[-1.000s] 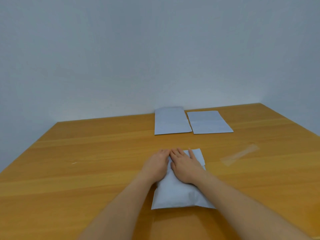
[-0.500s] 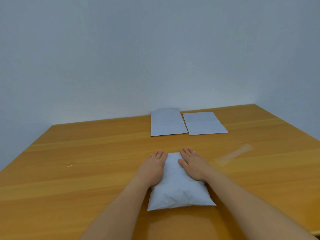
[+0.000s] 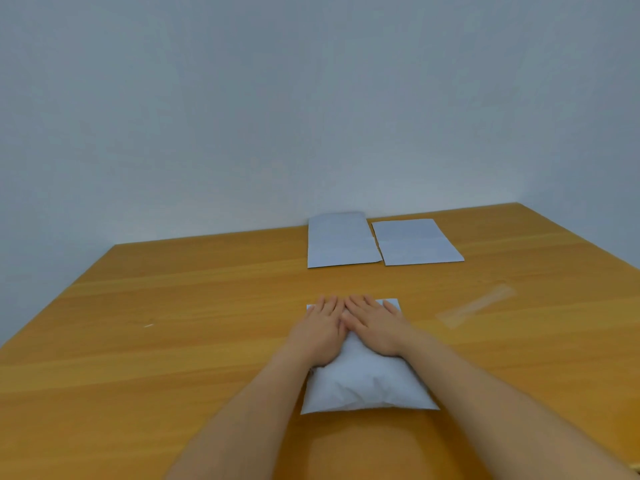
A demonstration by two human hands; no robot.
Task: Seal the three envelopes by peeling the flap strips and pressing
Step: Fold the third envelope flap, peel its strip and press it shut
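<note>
The left hand [image 3: 320, 332] and right hand [image 3: 375, 325] lie flat, fingers spread, side by side on the far flap end of the near envelope [image 3: 363, 382] on the table [image 3: 173, 341], apparently pressing the seal; next, judged, come the two envelopes [image 3: 341, 240] near the wall.

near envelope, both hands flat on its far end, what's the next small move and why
Probably lift both hands off the near envelope and reach for the far left envelope. The left hand and right hand already press its flap end flat, and a peeled strip lies aside.
</note>
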